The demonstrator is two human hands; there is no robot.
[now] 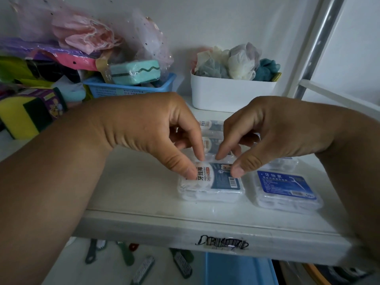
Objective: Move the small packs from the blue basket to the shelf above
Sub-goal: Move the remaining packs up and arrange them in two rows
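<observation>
A clear small pack of floss picks with a dark blue label [213, 185] lies flat on the white shelf [144, 204]. My left hand [160, 132] pinches its left top corner with thumb and forefinger. My right hand [273, 134] pinches its right top edge. Two more packs [212, 133] lie in a row behind it, partly hidden by my fingers. Another pack with a brighter blue label [286, 191] lies to the right, with one more behind it under my right hand. A corner of the blue basket [236, 268] shows below the shelf.
A white bin [230, 95] of bath puffs stands at the back. A blue mesh basket [131, 87] with a teal sponge and stacked sponges fills the left. A metal upright [320, 44] rises at the right. Brushes [141, 268] lie on the lower shelf.
</observation>
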